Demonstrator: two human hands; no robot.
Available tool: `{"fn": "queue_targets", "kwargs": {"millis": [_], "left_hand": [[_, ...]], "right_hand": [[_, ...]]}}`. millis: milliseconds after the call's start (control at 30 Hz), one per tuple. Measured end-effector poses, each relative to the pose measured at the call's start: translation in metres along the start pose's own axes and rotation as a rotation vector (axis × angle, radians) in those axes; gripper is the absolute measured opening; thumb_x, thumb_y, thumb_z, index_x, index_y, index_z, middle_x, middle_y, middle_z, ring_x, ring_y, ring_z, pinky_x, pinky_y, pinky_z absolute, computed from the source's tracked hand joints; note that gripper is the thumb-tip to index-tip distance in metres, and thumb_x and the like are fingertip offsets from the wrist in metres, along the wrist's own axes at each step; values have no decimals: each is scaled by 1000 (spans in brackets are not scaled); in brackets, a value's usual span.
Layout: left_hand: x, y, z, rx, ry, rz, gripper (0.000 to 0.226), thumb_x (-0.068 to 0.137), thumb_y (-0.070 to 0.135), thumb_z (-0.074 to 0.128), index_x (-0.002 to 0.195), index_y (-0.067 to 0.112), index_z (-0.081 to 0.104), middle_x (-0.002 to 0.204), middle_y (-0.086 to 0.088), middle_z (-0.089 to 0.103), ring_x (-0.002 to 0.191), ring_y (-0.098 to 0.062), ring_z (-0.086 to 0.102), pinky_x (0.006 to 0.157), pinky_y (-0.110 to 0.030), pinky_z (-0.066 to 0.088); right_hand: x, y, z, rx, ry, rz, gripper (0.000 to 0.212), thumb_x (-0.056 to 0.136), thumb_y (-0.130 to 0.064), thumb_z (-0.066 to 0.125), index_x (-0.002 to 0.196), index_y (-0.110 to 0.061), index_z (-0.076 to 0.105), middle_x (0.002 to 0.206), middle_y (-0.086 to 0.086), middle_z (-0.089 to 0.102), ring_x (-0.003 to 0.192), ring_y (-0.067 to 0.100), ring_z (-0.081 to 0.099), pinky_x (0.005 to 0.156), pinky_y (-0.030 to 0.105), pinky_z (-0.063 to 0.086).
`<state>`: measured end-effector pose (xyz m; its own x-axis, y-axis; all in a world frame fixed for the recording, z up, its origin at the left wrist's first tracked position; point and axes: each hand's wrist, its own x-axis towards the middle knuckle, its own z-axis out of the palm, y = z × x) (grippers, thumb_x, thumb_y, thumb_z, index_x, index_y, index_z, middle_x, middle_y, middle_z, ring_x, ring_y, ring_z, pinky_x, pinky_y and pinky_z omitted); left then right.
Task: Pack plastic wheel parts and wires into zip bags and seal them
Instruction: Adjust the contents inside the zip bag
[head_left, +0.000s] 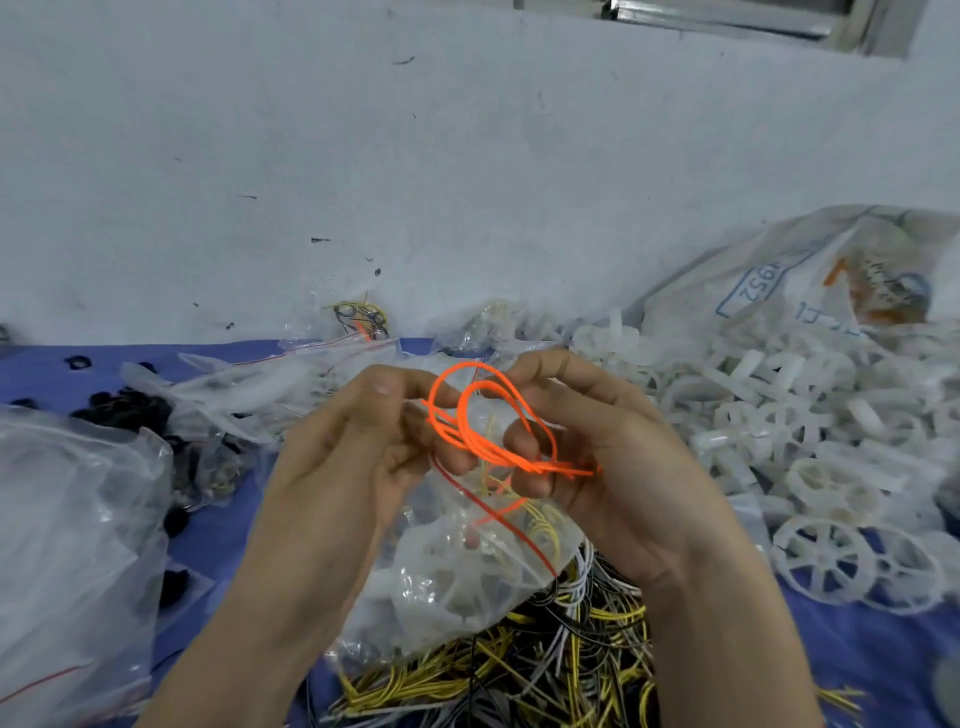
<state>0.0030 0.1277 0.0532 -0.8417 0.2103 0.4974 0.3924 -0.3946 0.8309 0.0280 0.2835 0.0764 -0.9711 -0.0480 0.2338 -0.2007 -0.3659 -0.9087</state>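
Far left of the zip bag (447, 571), a heap of clear bags (67, 519) lies on the blue cloth (223, 535). Small black parts (130, 405) are scattered between that heap and the zip bag, with flat empty bags (249, 384) behind them.

The left hand (358, 452) is at the zip bag's upper left edge, its fingers curled and thumb pressed down, pinching one end of a looped orange wire (485, 449); whether it also grips the bag's mouth, I cannot tell. The orange wire is just above the bag's opening, held between both hands. The zip bag hangs below the hands and holds a white wheel (452, 592) and some yellow wires.

The right hand (613, 467) is at the bag's upper right, fingers curled round the wire's loops. Under the bag lies a wire pile (545, 665), yellow, black and white. Right of the bag is a mound of white wheels (769, 426), and behind that a printed sack (779, 275) leans at the wall.
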Motion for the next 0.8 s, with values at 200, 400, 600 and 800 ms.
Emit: {"fn": "queue_targets", "kwargs": {"millis": [200,400,600,800], "left_hand": [[0,-5,-3,152,29,79,21,75,41,60,76,22,69,63,2,62,63,-12,56,74,-31,49],[1,-6,-4,173,115,90,13,78,34,68,72,23,69,60,3,61,63,-10,57,74,-34,46],[1,-4,0,297,115,133,10,79,33,61,77,27,69,57,1,62,56,-8,57,61,-23,48],[-6,13,10,636,-4,259,40,79,48,53,119,47,50,59,4,49,51,-5,47,54,-12,37]], "right_hand": [[-1,3,-6,-93,25,37,12,88,-16,57,85,-8,65,76,9,68,57,19,59,42,23,45],[-6,-2,-10,-269,-46,89,54,67,-51,68,100,-8,66,82,14,71,57,25,63,51,29,51],[-9,-2,-8,-413,-263,69,28,76,-21,70,105,-19,69,84,4,64,70,14,62,70,32,56],[-6,2,-9,-931,-179,84,2,89,-8,60,88,-8,62,73,2,58,67,12,56,69,35,51]]}}
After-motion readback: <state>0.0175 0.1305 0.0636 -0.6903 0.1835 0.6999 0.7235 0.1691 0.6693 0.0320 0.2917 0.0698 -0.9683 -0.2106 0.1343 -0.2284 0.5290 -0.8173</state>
